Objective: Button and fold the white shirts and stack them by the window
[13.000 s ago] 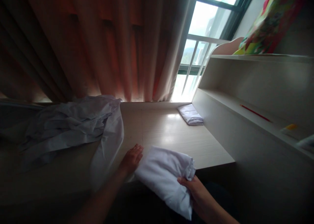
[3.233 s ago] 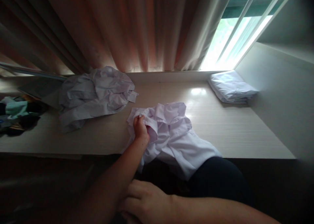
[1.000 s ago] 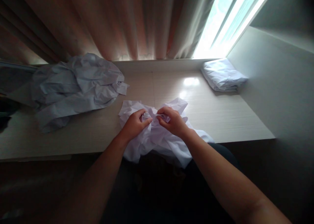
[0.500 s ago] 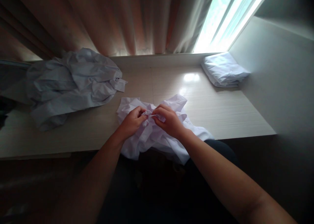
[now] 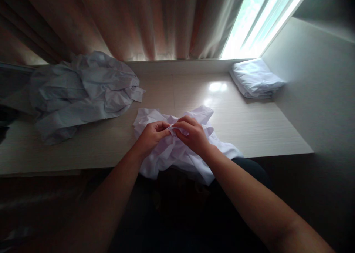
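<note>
Left hand point(image 5: 151, 136) and right hand point(image 5: 193, 132) both pinch crumpled white fabric garment point(image 5: 174, 155), draped over front edge of pale wood-grain desk point(image 5: 266, 129); hands close together, probably for fine control.

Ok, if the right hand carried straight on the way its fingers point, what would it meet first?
Probably the left hand, just across the pinched white garment from the right hand; whether the hands already touch is unclear.
</note>
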Demonstrator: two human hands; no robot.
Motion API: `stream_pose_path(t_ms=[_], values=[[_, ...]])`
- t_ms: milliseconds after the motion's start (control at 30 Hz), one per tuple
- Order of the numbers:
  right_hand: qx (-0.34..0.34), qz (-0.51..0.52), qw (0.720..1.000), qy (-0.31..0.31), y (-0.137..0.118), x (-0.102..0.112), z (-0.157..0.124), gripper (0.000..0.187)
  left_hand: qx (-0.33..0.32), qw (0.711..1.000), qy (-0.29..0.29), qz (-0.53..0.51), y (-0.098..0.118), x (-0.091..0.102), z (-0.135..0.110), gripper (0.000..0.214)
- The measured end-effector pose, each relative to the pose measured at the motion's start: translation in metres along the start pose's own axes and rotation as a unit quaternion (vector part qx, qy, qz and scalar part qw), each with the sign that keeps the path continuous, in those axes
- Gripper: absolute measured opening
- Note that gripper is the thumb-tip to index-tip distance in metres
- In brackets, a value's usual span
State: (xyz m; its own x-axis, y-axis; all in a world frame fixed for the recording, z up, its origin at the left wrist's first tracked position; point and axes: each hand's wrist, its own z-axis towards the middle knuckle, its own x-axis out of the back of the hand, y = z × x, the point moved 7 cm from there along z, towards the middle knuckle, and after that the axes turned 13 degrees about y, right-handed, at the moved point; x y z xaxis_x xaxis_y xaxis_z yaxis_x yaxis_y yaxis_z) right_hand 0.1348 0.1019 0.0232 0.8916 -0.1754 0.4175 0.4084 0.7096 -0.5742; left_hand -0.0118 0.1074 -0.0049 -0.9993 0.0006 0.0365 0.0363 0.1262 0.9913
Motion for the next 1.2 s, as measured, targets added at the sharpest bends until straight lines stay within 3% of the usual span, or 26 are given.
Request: stream_pose_path(t_ms=[267, 433, 633, 833, 1200], values=[[0.006, 0.002, 1.000, 0.003, -0.001, 0.001, -0.001, 0.015, 0.064, 0.994, -0.008, -0.083, -0.006, 0.002, 0.000, 0.018], [-0.001, -0.008, 1.000, 0.018, 0.002, 0.001, -0.002, 0.014, 0.030, 0.998, -0.035, -0.046, 0.001, -0.002, -0.002, 0.021], [0.011, -0.023, 1.000, 0.015, 0.001, 0.000, -0.002, 0.014, -0.003, 1.000, 0.007, 0.026, 0.000, 0.001, 0.002, 0.024], [0.023, -0.024, 0.999, 0.027, 0.003, -0.001, -0.002, 0.012, -0.026, 0.997, 0.002, 0.066, 0.001, -0.001, 0.001, 0.028], [0.018, 0.027, 0.998, -0.062, 0.011, 0.004, 0.001, 0.023, -0.023, 0.995, -0.029, 0.095, -0.005, -0.006, -0.001, 0.030]])
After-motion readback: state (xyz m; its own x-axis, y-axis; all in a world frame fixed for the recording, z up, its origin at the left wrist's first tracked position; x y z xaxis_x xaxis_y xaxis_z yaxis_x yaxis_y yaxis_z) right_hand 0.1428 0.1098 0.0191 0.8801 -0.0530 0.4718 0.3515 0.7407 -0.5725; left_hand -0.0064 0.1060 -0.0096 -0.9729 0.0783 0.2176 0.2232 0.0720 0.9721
